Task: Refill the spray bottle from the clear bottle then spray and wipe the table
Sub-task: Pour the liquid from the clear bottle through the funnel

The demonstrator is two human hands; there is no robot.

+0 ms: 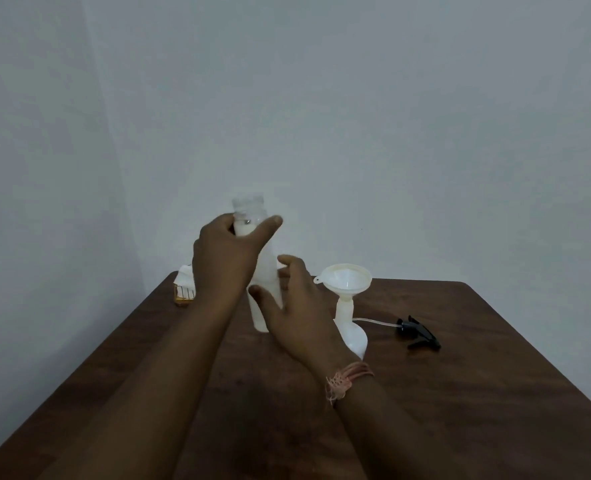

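The clear bottle [264,271], holding whitish liquid and uncapped, is lifted above the brown table [460,375]. My left hand [228,261] grips it around the upper part, just below the neck. My right hand [297,306] is at the bottle's lower part with fingers spread, touching or nearly touching it. Right of the hands stands the white spray bottle [354,336] with a white funnel [346,277] in its neck. The black spray head [419,332] with its clear tube lies on the table to the right of it.
A white cloth or tissue on a yellow holder [185,285] sits at the table's far left corner, partly behind my left arm. A pale wall rises directly behind the table. A thread bracelet [347,377] is on my right wrist.
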